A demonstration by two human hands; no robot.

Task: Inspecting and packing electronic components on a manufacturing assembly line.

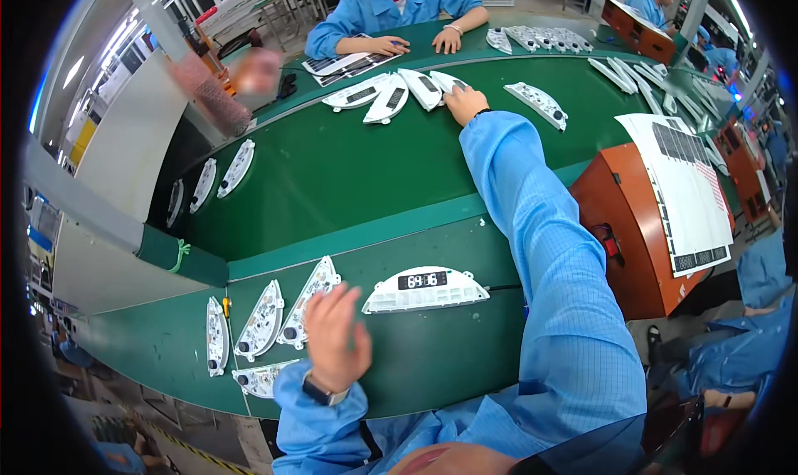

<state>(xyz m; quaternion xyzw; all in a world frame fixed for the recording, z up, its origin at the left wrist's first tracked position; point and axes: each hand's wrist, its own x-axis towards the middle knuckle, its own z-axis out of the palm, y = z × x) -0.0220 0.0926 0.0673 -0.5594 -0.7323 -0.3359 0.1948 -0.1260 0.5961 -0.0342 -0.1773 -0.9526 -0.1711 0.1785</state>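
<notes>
My right arm stretches across the green belt, and my right hand is closed on the near end of a white half-moon display panel. Beside it, several similar white panels with dark display windows lie fanned out. Close to me, my left hand is raised with fingers stretched, holding nothing. It partly covers a half-moon circuit board unit. To its right lies a white panel with a lit display, a black cable running from its right end.
More circuit board units and a yellow-handled screwdriver lie at left. An orange-brown box with printed sheets stands right. Another person sits opposite; several panels line the far edge.
</notes>
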